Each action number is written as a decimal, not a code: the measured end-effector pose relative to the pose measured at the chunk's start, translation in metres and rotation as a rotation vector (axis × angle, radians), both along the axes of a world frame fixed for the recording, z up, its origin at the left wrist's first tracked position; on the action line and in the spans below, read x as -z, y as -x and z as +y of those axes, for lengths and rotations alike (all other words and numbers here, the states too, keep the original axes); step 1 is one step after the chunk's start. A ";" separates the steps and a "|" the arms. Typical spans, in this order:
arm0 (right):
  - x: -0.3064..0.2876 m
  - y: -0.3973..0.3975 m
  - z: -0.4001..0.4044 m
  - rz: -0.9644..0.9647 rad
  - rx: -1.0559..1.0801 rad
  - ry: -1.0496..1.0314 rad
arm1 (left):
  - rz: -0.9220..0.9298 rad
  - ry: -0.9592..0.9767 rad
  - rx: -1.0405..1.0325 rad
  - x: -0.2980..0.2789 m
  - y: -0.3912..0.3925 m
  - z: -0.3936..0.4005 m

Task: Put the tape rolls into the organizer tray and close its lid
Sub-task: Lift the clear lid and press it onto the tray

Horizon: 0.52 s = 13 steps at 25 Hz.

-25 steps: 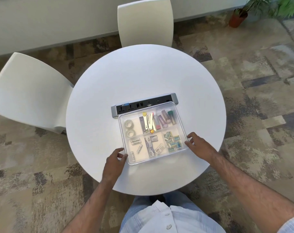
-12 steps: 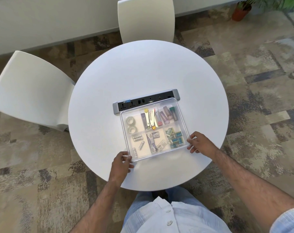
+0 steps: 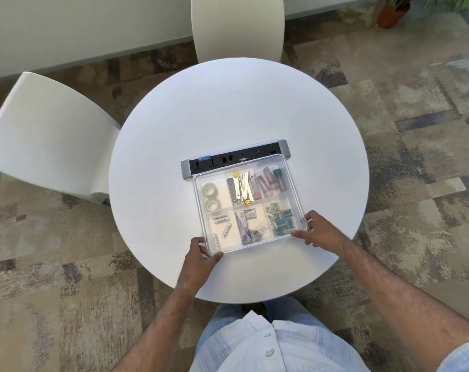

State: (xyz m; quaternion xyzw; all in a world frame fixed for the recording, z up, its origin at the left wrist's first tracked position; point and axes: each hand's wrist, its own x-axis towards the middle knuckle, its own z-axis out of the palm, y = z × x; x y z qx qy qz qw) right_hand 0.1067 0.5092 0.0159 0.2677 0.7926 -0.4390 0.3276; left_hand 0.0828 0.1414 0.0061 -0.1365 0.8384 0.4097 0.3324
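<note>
A clear plastic organizer tray (image 3: 295, 194) lies on the round white table (image 3: 228, 108), with a clear lid over it. Two clear tape rolls (image 3: 209, 189) (image 3: 212, 204) sit one behind the other in its far-left compartment. Other compartments hold batteries, clips, tubes and small green boxes. My left hand (image 3: 201, 253) grips the tray's near-left corner, thumb on top of the lid. At the near-right corner my right hand (image 3: 318, 230) holds the edge, fingers curled over the rim.
A grey and black power socket strip (image 3: 236, 158) lies right behind the tray, touching its far edge. Two white chairs (image 3: 48, 138) (image 3: 237, 28) stand at the left and far side of the table. A potted plant (image 3: 393, 13) is at the far right.
Both hands have closed in onto the tray's near corners; the left thumb now lies on the lid. The tray has hardly moved on the table.
</note>
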 end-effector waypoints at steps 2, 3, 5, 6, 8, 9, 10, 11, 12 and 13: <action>0.004 0.000 0.000 0.007 -0.024 -0.042 | 0.002 0.014 0.002 0.002 -0.001 0.002; 0.005 0.001 0.001 0.007 -0.055 -0.072 | -0.001 0.021 0.004 0.003 -0.002 0.003; 0.006 0.003 0.001 -0.004 -0.122 -0.118 | -0.014 0.038 0.005 0.003 0.000 0.004; 0.006 0.004 0.001 -0.011 -0.149 -0.132 | -0.021 0.045 0.004 0.003 0.002 0.005; 0.008 0.007 0.000 -0.004 -0.166 -0.147 | -0.009 0.079 0.017 0.000 0.008 0.012; 0.009 0.008 -0.002 0.011 -0.155 -0.143 | 0.005 0.113 0.038 -0.002 0.011 0.018; 0.008 0.011 -0.006 0.024 -0.141 -0.136 | 0.027 0.154 0.065 -0.006 0.013 0.027; 0.007 0.013 -0.011 0.037 -0.140 -0.136 | 0.059 0.194 0.096 -0.009 0.014 0.036; 0.006 0.016 -0.017 0.054 -0.160 -0.155 | 0.095 0.233 0.130 -0.011 0.014 0.046; 0.005 0.018 -0.024 0.083 -0.200 -0.195 | 0.129 0.268 0.163 -0.013 0.014 0.055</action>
